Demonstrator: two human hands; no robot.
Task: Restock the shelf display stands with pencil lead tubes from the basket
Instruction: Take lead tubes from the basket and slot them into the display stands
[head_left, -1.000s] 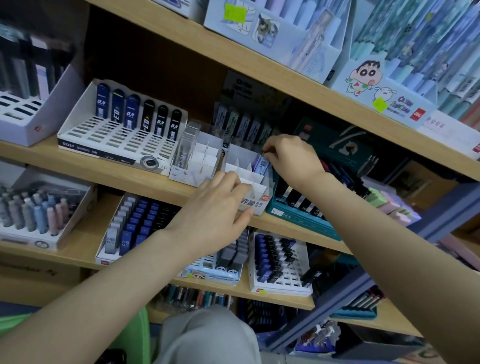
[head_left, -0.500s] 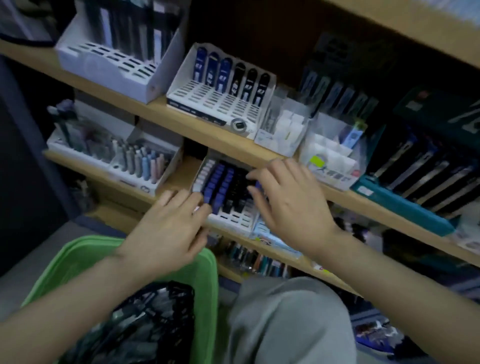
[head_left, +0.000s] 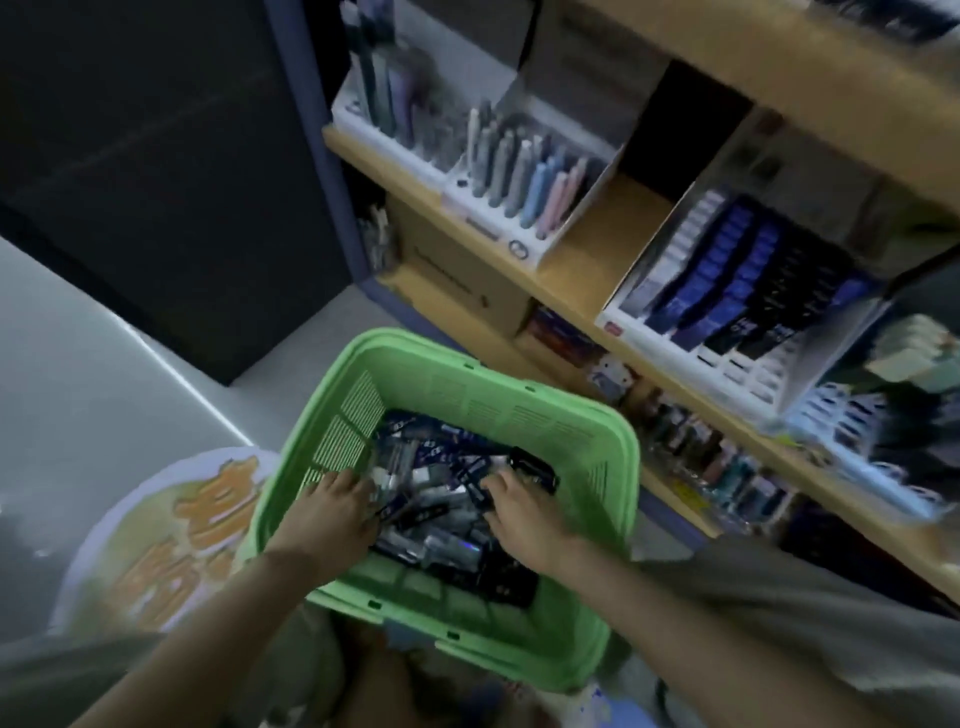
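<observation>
A green plastic basket (head_left: 524, 410) sits low in front of me, holding a heap of several dark blue, black and clear pencil lead tubes (head_left: 431, 499). Both my hands are down inside it. My left hand (head_left: 332, 512) lies on the left side of the heap, fingers spread over the tubes. My right hand (head_left: 519, 512) is on the right side, fingers reaching among the tubes; the picture is blurred, so whether either hand holds a tube is unclear. A white display stand (head_left: 727, 358) with rows of blue and black lead tubes stands on the shelf at the right.
Wooden shelves (head_left: 587, 260) run along the right. A white stand of pastel pens (head_left: 519, 176) is on the upper left shelf. A round floor sticker (head_left: 171, 525) lies left of the basket, beside a dark wall panel (head_left: 182, 156). My knees are under the basket.
My view swung down from the shelf to the basket. Both hands left the display stands and dropped into the heap of tubes in the basket.
</observation>
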